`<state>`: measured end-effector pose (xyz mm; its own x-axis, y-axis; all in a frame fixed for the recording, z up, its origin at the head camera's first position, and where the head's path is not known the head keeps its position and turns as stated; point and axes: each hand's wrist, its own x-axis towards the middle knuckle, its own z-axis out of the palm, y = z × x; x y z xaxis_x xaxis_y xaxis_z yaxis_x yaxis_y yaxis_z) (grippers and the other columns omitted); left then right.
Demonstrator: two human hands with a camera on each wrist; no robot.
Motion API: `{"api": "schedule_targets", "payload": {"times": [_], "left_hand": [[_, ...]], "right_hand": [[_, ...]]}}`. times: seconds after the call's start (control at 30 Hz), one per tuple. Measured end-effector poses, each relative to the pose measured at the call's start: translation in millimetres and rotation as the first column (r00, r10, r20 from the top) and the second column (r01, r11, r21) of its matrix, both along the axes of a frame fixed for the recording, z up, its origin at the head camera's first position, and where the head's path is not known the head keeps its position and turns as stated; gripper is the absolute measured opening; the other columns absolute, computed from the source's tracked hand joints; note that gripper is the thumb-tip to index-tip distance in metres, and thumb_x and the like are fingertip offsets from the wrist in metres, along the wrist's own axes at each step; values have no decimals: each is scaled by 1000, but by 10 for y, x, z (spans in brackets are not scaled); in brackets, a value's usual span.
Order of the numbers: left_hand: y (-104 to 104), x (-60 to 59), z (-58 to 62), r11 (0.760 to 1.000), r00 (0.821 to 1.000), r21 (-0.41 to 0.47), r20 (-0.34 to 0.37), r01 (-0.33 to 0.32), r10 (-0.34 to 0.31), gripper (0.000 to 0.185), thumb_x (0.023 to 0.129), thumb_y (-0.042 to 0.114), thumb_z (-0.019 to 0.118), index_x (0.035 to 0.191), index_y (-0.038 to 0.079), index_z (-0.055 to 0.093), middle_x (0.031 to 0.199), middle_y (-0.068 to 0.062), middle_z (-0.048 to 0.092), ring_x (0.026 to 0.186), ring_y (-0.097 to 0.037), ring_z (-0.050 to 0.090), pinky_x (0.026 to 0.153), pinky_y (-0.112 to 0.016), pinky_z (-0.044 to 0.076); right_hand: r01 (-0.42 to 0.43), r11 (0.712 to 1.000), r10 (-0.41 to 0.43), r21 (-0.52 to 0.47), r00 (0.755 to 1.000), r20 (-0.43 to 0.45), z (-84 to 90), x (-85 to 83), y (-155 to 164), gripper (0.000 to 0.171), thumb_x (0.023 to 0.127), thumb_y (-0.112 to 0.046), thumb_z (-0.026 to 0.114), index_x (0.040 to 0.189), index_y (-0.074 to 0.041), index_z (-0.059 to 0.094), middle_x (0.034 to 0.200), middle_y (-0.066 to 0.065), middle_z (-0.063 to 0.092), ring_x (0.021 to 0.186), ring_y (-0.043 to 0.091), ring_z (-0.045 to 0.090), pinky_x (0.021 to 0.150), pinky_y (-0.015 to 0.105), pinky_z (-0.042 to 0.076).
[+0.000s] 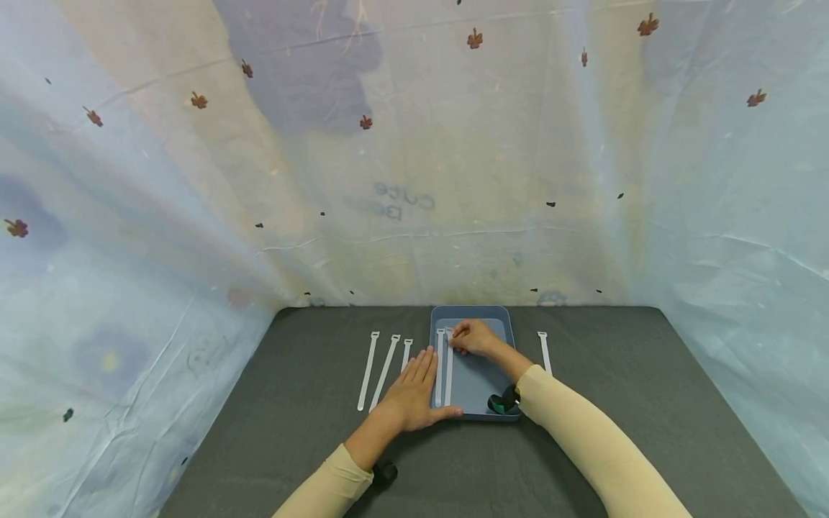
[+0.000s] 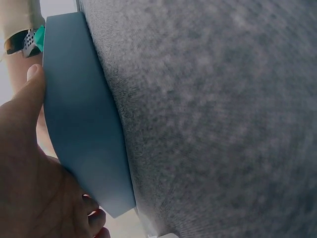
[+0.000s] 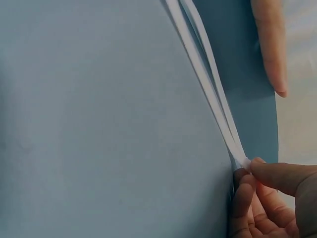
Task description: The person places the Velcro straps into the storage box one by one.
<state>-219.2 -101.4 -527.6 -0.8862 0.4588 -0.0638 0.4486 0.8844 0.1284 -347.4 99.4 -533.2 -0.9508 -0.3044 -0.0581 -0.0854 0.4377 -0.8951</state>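
In the head view, a blue-grey tray [image 1: 478, 378] lies on the dark table. Two white straps with slotted heads lie lengthwise along its left side, a left strap [image 1: 440, 370] and a right strap [image 1: 449, 374]. My right hand [image 1: 476, 337] reaches over the tray and pinches the head end of the right strap between thumb and fingers; the right wrist view shows this strap [image 3: 203, 82] close beside the other. My left hand [image 1: 411, 394] is spread along the tray's left side, fingers straight, its thumb [image 2: 33, 82] at the near wall.
Left of the tray lie three more white straps, one outermost [image 1: 368, 374], one in the middle [image 1: 387, 367] and one partly behind my left hand [image 1: 406, 352]. Another strap [image 1: 544, 349] lies to the right, partly hidden by my forearm. A patterned sheet [image 1: 414, 158] hangs behind the table.
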Motion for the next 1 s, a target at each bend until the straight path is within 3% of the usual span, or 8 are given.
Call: {"api": "schedule_targets", "payload": {"times": [0.7,1.0], "left_hand": [[-11,20,28,1000,1000,15,-17,16,-16,119,95,84,52,170,-2,17,179,-20,12,166,-35,14,133,-47,20],[-13,17,11,1000,1000,25,-7,14,-14,120,96,84,51,170,-2,16,179,-20,11,166,-35,13,133,-48,19]], "right_hand": [[16,999,-15,41,1000,-21,-11,-23,-5,12,95,-2,80,95,2,68,72,2,64,60,11,57,53,22,49],[-7,999,8,51,1000,-25,10,-38,-2,12,95,0,79,100,6,70,73,3,65,60,9,55,52,22,49]]}}
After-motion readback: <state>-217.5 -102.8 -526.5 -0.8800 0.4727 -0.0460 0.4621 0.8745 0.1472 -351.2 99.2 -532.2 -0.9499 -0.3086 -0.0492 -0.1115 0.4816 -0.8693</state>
